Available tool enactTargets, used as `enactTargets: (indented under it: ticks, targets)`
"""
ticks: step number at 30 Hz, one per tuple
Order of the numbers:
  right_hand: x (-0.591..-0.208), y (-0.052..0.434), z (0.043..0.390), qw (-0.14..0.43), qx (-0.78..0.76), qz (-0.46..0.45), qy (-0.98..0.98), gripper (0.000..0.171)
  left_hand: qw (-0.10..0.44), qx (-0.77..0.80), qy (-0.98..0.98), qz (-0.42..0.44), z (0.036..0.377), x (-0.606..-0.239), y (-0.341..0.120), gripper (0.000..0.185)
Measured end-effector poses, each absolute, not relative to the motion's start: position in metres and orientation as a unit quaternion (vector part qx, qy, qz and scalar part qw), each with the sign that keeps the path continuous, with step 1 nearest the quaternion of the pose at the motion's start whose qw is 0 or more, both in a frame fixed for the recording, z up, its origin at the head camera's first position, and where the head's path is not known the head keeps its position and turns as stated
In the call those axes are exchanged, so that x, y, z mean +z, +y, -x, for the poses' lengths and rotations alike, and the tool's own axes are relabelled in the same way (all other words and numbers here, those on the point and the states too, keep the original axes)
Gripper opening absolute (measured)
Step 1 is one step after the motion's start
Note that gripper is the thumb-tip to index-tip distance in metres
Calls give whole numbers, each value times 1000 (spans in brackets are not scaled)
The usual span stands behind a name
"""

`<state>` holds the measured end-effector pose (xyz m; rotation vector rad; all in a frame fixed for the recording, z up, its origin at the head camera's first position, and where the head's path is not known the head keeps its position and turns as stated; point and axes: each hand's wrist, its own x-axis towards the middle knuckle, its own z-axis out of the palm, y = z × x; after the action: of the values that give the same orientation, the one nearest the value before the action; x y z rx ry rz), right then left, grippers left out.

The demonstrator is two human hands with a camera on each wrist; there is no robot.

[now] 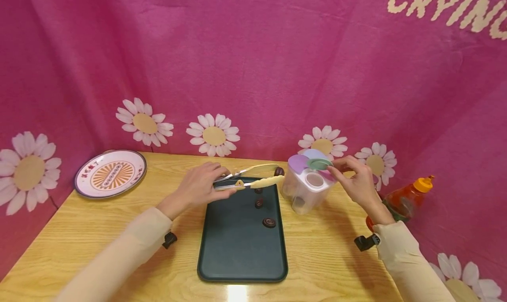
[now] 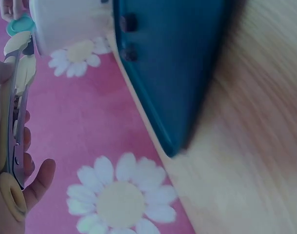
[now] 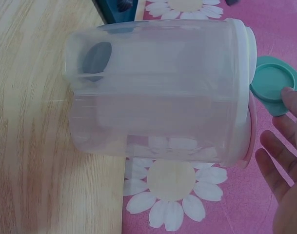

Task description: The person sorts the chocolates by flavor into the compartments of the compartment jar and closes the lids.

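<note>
My left hand (image 1: 198,185) grips metal tongs (image 1: 267,182) with cream-coloured tips, held over the far end of a dark teal tray (image 1: 241,244). The tongs' arms stand apart, with nothing between the tips. Several dark brown, round, swirled pieces (image 1: 269,222) lie along the tray's right side. To the right stands a clear container (image 3: 163,87) with coloured flap lids. Between thumb and finger, my right hand (image 1: 356,183) pinches the green lid (image 3: 271,80), which is raised off a round opening (image 1: 314,179). One dark oval piece (image 3: 97,61) shows at the bottom inside the container.
A white plate (image 1: 85,185) with an orange pattern leans at the back left by the pink cloth wall (image 1: 237,73). At the far right is a red bottle (image 1: 408,198) with a yellow cap, partly behind my right wrist. Everything stands on a wooden table (image 1: 166,275).
</note>
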<state>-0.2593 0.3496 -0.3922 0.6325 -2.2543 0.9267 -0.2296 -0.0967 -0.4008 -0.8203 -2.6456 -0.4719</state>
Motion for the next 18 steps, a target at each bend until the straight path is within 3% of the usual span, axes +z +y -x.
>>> enactTargets:
  ticks: [18]
  targets:
    - [-392,349,261,313,352,-243,-848,18,140,-170,-921,322,233,-380,-23,49]
